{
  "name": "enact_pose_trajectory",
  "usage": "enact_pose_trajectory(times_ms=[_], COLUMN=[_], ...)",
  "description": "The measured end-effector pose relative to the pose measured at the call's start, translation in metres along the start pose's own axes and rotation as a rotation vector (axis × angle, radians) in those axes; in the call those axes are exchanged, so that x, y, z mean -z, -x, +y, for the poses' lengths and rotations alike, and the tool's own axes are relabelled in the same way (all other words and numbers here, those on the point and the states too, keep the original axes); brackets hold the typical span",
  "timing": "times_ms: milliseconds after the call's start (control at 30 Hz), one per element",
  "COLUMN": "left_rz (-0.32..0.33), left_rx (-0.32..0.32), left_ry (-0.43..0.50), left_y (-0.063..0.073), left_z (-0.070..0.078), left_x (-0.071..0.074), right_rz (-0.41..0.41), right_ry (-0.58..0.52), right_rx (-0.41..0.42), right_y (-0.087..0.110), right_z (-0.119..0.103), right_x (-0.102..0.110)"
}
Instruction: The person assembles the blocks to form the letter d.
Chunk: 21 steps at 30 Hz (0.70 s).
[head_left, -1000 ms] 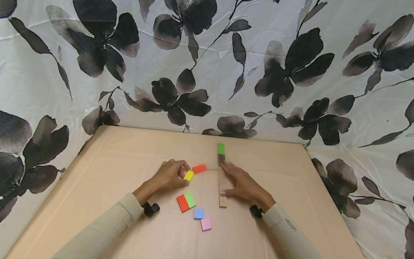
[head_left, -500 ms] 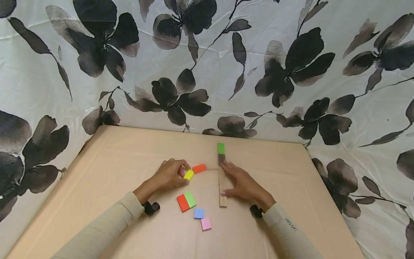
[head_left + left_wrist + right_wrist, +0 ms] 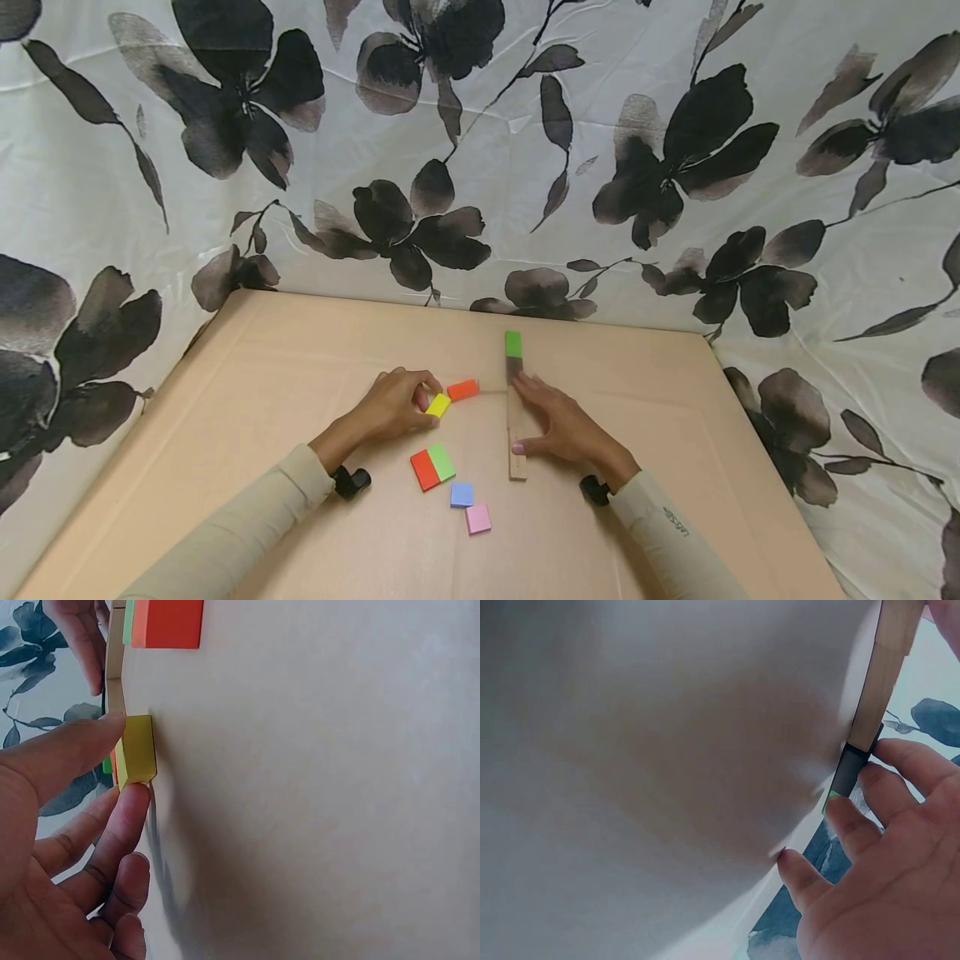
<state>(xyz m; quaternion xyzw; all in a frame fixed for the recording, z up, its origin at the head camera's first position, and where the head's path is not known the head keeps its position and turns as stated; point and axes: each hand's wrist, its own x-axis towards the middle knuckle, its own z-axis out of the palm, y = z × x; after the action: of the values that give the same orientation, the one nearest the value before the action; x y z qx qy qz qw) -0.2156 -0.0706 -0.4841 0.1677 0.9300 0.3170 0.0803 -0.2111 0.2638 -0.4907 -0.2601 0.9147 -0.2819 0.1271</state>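
Note:
My left hand (image 3: 390, 407) pinches a yellow block (image 3: 438, 406) between thumb and fingertips, its edge near an orange block (image 3: 462, 389) on the tabletop. In the left wrist view the yellow block (image 3: 140, 750) sits between the thumb and the fingertips, the other fingers loosely bent. A straight row of wooden blocks (image 3: 515, 421) runs away from me, with a dark block (image 3: 513, 367) and a green block (image 3: 512, 343) at its far end. Along its right side lies my right hand (image 3: 562, 421), fingers extended and touching the row, thumb against the nearer part. The right wrist view shows fingertips at the dark block (image 3: 849, 769).
Nearer to me, a red block (image 3: 424, 471) and a light green block (image 3: 441, 462) lie side by side. Below them are a blue block (image 3: 462, 495) and a pink block (image 3: 477, 519). Floral cloth (image 3: 517, 125) hangs behind the tabletop's (image 3: 300, 333) far edge.

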Motion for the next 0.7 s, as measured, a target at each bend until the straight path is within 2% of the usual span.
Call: enact_pose_trajectory(times_ms=[267,700], left_rz=[0.008,0.010], left_rx=[-0.028,-0.011], left_ry=[0.002,0.006], left_y=[0.0006,0.0001], left_z=[-0.0002,-0.0012], left_x=[0.0011,-0.0007], right_rz=[0.008,0.008], right_ry=[0.036,0.028], right_rx=[-0.007,-0.012], right_y=[0.0005,0.0006], right_z=[0.0022,0.0003], right_x=[-0.0016,-0.0015])
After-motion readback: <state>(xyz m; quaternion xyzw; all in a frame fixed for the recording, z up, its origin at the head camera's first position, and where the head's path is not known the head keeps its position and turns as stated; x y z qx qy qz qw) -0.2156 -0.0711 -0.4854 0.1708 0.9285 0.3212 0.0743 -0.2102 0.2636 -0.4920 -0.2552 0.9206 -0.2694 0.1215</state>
